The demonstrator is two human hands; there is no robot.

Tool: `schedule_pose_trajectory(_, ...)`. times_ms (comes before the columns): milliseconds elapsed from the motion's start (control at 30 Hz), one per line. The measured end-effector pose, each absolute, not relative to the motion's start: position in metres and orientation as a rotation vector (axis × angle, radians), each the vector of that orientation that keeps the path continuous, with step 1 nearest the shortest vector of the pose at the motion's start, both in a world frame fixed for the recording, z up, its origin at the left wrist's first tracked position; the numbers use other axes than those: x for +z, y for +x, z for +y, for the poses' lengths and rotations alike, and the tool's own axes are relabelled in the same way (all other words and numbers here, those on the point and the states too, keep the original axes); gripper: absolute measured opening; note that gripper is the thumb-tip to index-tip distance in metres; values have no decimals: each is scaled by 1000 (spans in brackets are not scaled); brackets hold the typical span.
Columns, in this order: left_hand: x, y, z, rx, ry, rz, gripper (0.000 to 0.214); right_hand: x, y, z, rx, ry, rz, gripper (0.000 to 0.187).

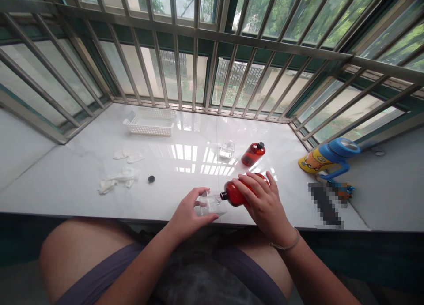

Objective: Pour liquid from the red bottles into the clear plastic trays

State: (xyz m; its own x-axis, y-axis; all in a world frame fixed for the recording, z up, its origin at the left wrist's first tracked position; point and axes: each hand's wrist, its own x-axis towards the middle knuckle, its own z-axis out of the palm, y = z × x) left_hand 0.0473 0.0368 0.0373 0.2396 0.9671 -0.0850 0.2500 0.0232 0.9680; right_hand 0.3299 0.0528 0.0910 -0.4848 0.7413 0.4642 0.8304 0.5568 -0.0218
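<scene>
My right hand (265, 203) is wrapped round a red bottle (233, 193) that is tipped on its side, its open black neck pointing left. My left hand (190, 212) grips a small clear container (210, 203) near the sill's front edge, right at the bottle's neck. A second red bottle (253, 153) with a black cap lies farther back on the white sill (185, 163). Another small clear container (227, 148) stands to its left. A loose black cap (151, 178) lies to the left of my hands.
A white plastic basket (150, 122) sits at the back left. Crumpled white tissues (119, 179) and another tissue (128, 155) lie on the left. A yellow and blue cup (327, 157) stands at the right. Metal window bars (212, 53) enclose the sill.
</scene>
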Motion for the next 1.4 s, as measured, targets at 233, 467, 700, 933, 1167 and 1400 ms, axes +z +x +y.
schedule_pose_trajectory(233, 36, 47, 37, 856, 1454, 1228, 72, 91, 330, 53, -298, -1275, -2362, 64)
schedule_pose_trajectory(467, 39, 46, 38, 790, 1450, 1259, 75, 91, 330, 54, -374, -1244, -2376, 51)
schedule_pose_trajectory(700, 41, 45, 38, 778, 1445, 1278, 72, 93, 332, 58, -401, -1221, -2380, 50)
schedule_pose_trajectory(933, 41, 45, 39, 793, 1452, 1278, 71, 94, 332, 59, -425, -1204, -2376, 49)
schedule_pose_trajectory(1167, 37, 44, 40, 799, 1484, 1268, 70, 94, 332, 60, -420, -1218, -2381, 51)
schedule_pose_trajectory(1400, 37, 43, 40, 811, 1487, 1259, 68, 94, 333, 61, -427, -1219, -2378, 50)
